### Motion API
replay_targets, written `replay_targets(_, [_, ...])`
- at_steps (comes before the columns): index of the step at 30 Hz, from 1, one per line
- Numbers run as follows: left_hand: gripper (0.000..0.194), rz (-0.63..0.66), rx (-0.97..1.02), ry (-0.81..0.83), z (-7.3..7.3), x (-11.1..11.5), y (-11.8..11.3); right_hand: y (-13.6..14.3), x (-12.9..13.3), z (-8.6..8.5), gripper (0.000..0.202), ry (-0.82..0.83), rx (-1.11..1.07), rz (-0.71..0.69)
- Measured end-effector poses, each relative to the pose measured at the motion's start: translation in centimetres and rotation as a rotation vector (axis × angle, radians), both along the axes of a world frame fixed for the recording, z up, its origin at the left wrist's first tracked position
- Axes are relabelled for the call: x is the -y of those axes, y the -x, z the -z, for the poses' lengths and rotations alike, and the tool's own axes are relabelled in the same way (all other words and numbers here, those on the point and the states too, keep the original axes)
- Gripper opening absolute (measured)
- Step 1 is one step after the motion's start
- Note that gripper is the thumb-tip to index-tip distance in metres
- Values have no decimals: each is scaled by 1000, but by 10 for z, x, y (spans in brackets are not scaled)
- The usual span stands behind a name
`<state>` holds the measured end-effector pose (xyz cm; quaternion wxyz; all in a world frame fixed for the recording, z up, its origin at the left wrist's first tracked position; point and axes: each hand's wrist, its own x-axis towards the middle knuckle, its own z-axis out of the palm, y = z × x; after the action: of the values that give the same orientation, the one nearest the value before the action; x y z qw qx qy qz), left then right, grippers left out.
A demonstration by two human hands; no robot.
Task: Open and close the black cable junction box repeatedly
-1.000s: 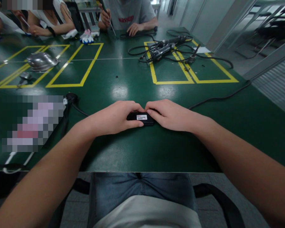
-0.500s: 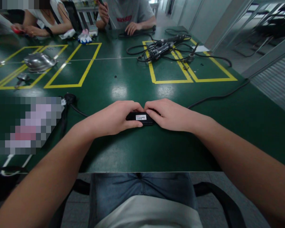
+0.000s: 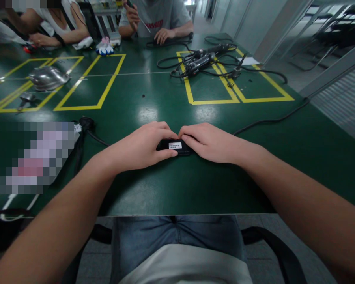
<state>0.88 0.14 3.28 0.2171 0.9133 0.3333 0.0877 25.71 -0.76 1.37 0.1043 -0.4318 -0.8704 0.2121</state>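
Observation:
A small flat black box [image 3: 183, 151] with a white printed label on top lies on the green table [image 3: 177, 189] in front of me. My left hand [image 3: 149, 146] is closed around its left end, thumb along the near edge and fingers on the far edge. At the right end, my right hand [image 3: 207, 142] grips the box with its fingertips and thumb. Both hands hide the box's ends. A black cable [image 3: 272, 121] runs from behind my right wrist to the table's right edge; another dark cable [image 3: 97, 138] passes behind my left wrist.
On the left lies a blurred-out object [image 3: 44, 154] with a white strap. Farther back are a shiny metal part [image 3: 49, 77], a smaller metal piece [image 3: 26, 99], gloves [image 3: 105, 47] and black cabled tools [image 3: 199, 63]. Co-workers sit across the table; one person's hand [image 3: 132, 15] holds a thin tool.
My hands and the black box stay almost still; my left fingers shift slightly along the far edge. Across the table, a co-worker on the left has raised an arm.

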Motion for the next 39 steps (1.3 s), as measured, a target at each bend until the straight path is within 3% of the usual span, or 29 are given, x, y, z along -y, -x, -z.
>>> replay_targets(5, [39, -3, 26, 56, -5, -2, 3, -2, -1, -4, 30, -12, 15, 173])
replay_targets(8, [43, -73, 34, 6, -1, -8, 5, -2, -1, -7, 25, 22, 45, 228])
replay_targets(11, [47, -183, -18, -131, 11, -16, 5, -2, 0, -10, 22, 6, 94, 227])
replay_targets(15, [46, -221, -74, -189, 24, -23, 6, 0, 2, -15, 19, -25, 167, 186])
replay_targets(19, [38, -291, -13, -245, 11, -19, 9, 1, 5, -17, 25, 32, 164, 144])
replay_targets(22, [35, -297, -107, -81, -6, -13, 11, 2, 6, -15, 34, 55, 183, 110])
replay_targets(26, [36, -182, -288, 190, -18, -6, 10, 2, 6, -12, 38, 26, 254, 67])
replay_targets(33, [37, -173, -328, 155, -15, -6, 10, 6, 8, -13, 37, 11, 298, 77])
replay_targets(39, [39, -157, -309, 221, -19, -7, 13, 3, 6, -11, 40, 29, 235, 103])
